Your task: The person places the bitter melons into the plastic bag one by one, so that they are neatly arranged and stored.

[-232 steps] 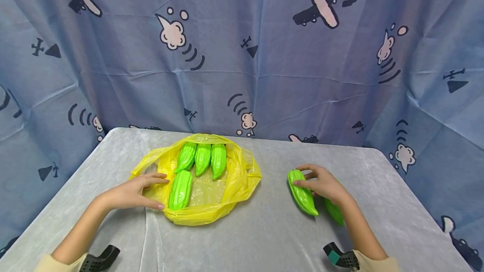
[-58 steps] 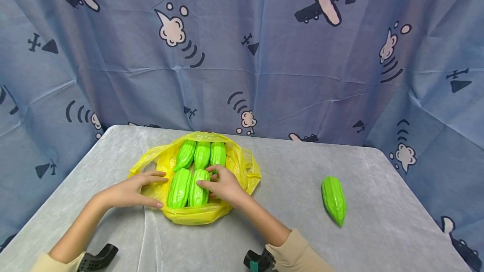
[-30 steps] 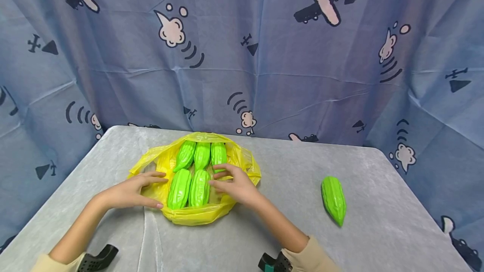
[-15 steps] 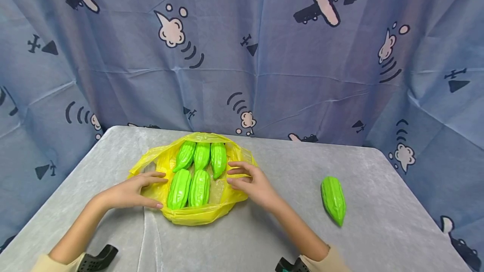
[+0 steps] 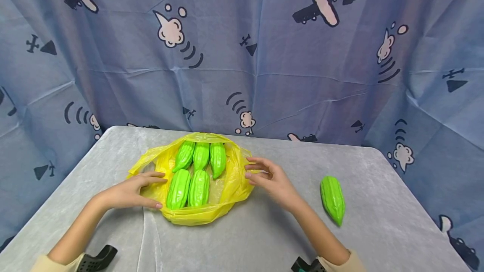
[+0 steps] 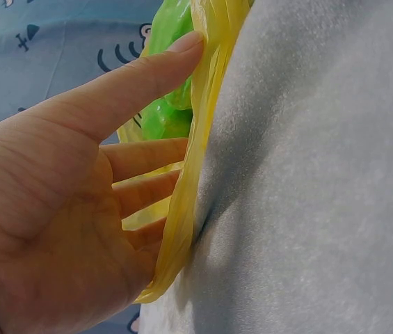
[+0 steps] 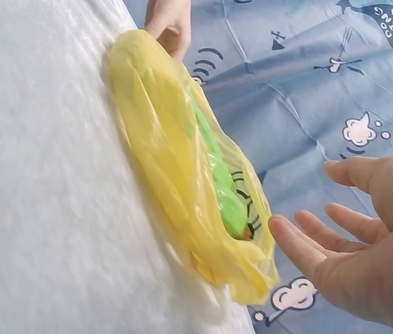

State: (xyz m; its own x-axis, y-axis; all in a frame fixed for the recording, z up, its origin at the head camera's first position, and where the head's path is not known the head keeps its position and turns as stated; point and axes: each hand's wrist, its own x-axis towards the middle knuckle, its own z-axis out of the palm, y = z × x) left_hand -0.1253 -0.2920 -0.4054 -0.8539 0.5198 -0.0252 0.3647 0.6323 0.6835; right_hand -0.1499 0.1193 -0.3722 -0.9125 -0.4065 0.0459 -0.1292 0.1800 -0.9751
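Note:
A yellow plastic bag point(image 5: 236, 186) lies with its mouth spread wide on the left part of the table. Inside are several glossy green bitter melons point(image 5: 199, 188), in a back row and a front row. My left hand point(image 5: 130, 191) rests at the bag's left rim; in the left wrist view its fingers reach past the rim point(image 6: 199, 125) and the thumb touches the edge. Just off the bag's right side is my right hand point(image 5: 273, 179), fingers loosely extended, nothing in it. One more bitter melon point(image 5: 332, 200) lies on the table to the right of that hand.
The table point(image 5: 227, 247) has a pale grey cloth with a crease near the left forearm. A blue curtain point(image 5: 211, 53) printed with airplanes hangs right behind the table's back edge.
The right hand has brought one bitter melon from the right side into the bag's front row, let go of it and drawn back rightward out of the bag. The left hand has stayed put.

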